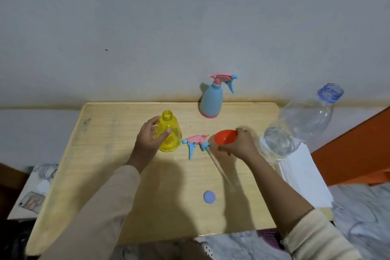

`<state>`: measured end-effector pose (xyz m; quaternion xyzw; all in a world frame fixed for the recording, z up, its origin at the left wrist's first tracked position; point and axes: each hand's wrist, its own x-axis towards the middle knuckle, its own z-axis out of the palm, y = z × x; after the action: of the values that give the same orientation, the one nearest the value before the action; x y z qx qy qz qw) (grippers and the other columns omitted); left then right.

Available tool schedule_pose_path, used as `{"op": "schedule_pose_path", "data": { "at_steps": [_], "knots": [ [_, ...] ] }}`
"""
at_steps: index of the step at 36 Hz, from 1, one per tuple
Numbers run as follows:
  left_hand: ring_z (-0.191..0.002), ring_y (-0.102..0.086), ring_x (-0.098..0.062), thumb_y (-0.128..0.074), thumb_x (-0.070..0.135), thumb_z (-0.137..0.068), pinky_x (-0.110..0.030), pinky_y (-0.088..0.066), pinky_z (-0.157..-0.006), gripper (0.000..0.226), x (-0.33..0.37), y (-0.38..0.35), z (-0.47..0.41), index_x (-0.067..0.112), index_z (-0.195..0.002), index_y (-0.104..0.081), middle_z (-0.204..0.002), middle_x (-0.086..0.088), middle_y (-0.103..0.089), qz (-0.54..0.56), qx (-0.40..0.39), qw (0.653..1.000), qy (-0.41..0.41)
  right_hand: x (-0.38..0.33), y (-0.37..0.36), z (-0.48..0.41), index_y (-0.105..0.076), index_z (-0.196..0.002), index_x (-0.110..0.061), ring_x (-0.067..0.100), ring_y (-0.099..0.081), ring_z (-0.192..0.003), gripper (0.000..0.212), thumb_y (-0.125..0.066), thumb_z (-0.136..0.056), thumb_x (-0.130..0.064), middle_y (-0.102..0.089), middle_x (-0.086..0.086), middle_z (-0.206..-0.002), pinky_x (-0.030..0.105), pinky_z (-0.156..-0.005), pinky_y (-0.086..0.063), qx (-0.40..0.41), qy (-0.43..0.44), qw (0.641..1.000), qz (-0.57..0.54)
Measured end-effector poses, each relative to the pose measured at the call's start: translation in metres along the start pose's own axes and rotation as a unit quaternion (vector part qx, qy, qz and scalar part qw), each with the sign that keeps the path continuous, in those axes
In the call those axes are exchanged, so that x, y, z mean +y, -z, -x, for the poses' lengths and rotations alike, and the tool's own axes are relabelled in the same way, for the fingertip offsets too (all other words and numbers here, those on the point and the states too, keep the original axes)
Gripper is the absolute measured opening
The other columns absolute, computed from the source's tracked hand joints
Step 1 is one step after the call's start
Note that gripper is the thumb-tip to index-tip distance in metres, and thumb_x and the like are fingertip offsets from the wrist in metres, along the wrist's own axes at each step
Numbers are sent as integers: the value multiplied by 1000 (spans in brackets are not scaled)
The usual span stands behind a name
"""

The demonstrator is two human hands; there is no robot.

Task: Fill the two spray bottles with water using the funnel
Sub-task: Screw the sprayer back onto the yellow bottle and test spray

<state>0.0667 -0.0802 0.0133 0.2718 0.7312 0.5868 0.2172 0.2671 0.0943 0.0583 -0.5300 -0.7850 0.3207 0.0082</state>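
Note:
A yellow spray bottle point(169, 133) stands open-necked on the wooden table point(109, 167), and my left hand point(148, 138) grips its side. Its pink and blue spray head point(196, 143) lies beside it with the clear dip tube point(220, 168) stretched toward me. My right hand point(240, 143) holds the red funnel point(224, 138) just right of that head. A blue spray bottle point(212, 100) with its pink trigger head on stands at the table's far edge. A large clear water bottle point(295, 124), uncapped and partly filled, stands at the right.
A round blue cap point(209, 197) lies on the table near me. White paper point(304, 177) sits under the water bottle at the right edge. A phone point(31, 201) lies on a low surface to the left. A wall rises directly behind the table.

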Motion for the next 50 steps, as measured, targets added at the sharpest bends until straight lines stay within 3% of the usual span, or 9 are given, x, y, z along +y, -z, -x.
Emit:
{"op": "schedule_pose_path", "data": {
  "at_steps": [4,7,15,23,29,35,40,45,50],
  "knots": [
    [-113,-55,-18,-71,33,-75,-26,-46,-91,57,0,-3,0,18,-128,-55,-126,-6,-56,-9,21,1000,4,6,-11,-3,-37,-132,-7,29,-43,-120,97,-84,-57,-47,-37,12,-133,40,-92,-47,-6,-18,999,35],
    [-115,-54,-18,-75,22,-81,-26,-45,-92,55,1,-4,2,14,-131,-54,-129,-8,-55,-19,31,999,7,9,-16,-5,-36,-133,-10,29,-38,-124,98,-82,-58,-52,-37,11,-135,40,-92,-46,-4,-17,998,66],
    [-113,-52,-13,-66,38,-72,-9,-41,-81,64,4,-3,5,18,-131,-53,-128,-4,-55,-26,24,999,5,12,-25,-12,-33,-134,-7,28,-39,-125,93,-84,-62,-39,-38,12,-135,40,-93,-45,-4,-27,999,23],
    [-113,-50,-14,-73,25,-81,-25,-43,-89,56,9,-4,6,18,-133,-52,-128,-5,-53,-22,24,999,0,18,-31,-14,-35,-128,-5,27,-46,-117,82,-83,-67,-30,-43,14,-126,32,-86,-43,24,-4,998,-49],
    [-115,-52,-14,-66,38,-73,-27,-46,-92,63,12,-4,5,21,-132,-53,-126,-2,-54,-13,24,1000,-3,18,-29,-14,-33,-130,-5,28,-47,-115,85,-84,-67,-30,-44,15,-127,31,-81,-43,24,6,998,-65],
    [-116,-52,-17,-74,25,-81,-33,-48,-97,57,11,-7,7,18,-134,-53,-127,-4,-54,-13,34,999,-2,20,-27,-16,-28,-135,-6,29,-44,-121,91,-84,-67,-31,-40,16,-133,33,-88,-44,21,7,998,-58],
    [-117,-51,-16,-73,17,-84,-32,-47,-97,54,-9,11,-2,16,-134,-53,-125,0,-53,-8,39,999,20,-3,-46,-19,-11,-148,-8,30,-21,-141,107,-82,-70,-30,-14,15,-153,38,-109,-31,15,30,999,-34],
    [-116,-52,-15,-73,18,-83,-33,-47,-98,55,-8,5,4,15,-134,-53,-124,0,-53,-18,36,999,16,-16,-46,-11,-29,-141,-4,26,-29,-134,77,-71,-79,-21,-28,13,-145,28,-103,-30,84,148,985,-30],
    [-116,-50,-12,-70,36,-78,-28,-45,-95,62,-2,0,6,21,-135,-51,-124,3,-51,-19,17,1000,-1,-30,-68,-8,-50,-117,2,29,-47,-107,35,-55,-88,-17,-49,16,-114,30,-83,-39,33,174,981,80]
  ]
}}
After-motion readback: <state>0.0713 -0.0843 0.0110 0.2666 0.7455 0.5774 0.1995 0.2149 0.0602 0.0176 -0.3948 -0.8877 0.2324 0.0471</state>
